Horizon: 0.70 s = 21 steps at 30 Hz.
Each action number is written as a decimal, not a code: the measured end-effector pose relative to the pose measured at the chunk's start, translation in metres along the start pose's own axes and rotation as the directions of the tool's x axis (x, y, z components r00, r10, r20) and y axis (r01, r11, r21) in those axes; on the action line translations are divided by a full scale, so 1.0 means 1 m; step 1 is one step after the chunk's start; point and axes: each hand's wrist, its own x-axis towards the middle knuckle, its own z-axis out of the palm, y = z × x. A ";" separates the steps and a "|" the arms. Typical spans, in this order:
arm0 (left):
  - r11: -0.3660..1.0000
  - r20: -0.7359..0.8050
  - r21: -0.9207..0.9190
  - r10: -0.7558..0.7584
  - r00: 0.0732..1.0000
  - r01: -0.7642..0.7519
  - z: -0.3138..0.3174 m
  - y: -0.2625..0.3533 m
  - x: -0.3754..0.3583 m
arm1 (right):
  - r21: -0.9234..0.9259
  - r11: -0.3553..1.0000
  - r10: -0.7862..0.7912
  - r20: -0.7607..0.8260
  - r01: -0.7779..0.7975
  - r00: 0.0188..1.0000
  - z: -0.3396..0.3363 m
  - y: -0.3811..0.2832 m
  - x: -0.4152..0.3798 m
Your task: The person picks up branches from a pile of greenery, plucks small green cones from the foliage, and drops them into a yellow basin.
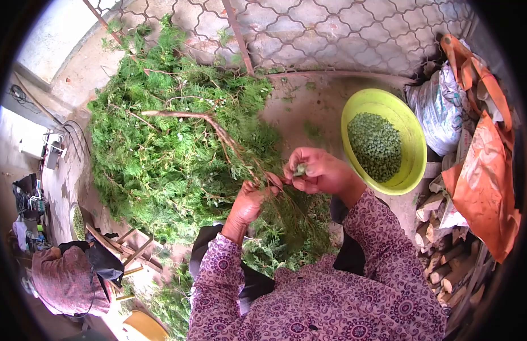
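Observation:
My left hand (pixel 253 199) is closed around a leafy evergreen branch (pixel 218 129), whose bare brown stem reaches up and left over the cut greenery. Close beside it, my right hand (pixel 323 175) pinches small green seed cones (pixel 300 169) between thumb and fingers. Part of the branch's foliage hangs below both hands, over my lap. To the right of my right hand stands a yellow-green basin (pixel 415 128), partly filled with many small green cones (pixel 375 142). A large heap of evergreen branches (pixel 155 153) spreads in front and to the left.
A wire mesh panel (pixel 331 34) closes off the far side. Sacks (pixel 436 108), an orange bag (pixel 484 187) and stacked firewood (pixel 448 267) line the right. At lower left are another person (pixel 70 278), a wooden stool (pixel 135 250) and a yellow tub (pixel 143 327).

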 end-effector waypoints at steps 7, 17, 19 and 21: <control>0.967 0.169 0.236 -0.136 0.976 0.094 0.016 -0.004 -0.001 | -0.205 0.973 -0.138 -0.145 0.107 0.980 -0.009 -0.001 0.011; 0.985 0.039 -0.104 0.142 0.989 -0.138 0.000 0.022 -0.006 | -0.144 0.972 -0.220 -0.257 0.188 0.941 -0.028 -0.020 -0.001; 0.983 -0.003 -0.079 0.163 0.987 -0.163 -0.011 0.028 -0.006 | -0.398 0.895 -0.380 -0.440 0.202 0.813 -0.027 -0.038 -0.011; 0.953 -0.096 -0.136 0.259 0.961 -0.270 -0.010 0.038 -0.011 | -0.680 0.711 -0.648 -0.537 0.177 0.540 -0.066 -0.054 -0.021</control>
